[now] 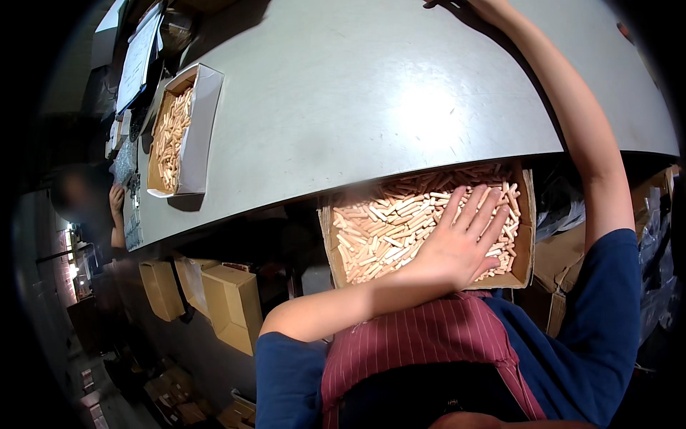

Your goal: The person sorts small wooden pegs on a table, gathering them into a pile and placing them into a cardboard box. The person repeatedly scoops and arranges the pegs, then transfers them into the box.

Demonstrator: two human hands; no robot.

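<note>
My left hand (464, 232) lies palm down with fingers spread on a heap of short wooden dowels (389, 229). The dowels fill an open cardboard box (525, 250) in front of my apron, partly beneath the table's near edge. My left forearm crosses the box's near side. My right arm stretches far across the grey table (307, 93). Only part of my right hand (486, 7) shows at the top edge; its fingers are mostly cut off, so what it holds, if anything, is hidden.
A white-sided box (196, 136) of dowels stands on the table's left. Beyond it are a clipboard with paper (139, 61) and another person's hand (116, 199). Open cardboard boxes (232, 304) stand below left. Clear plastic bags (654, 264) hang at the right.
</note>
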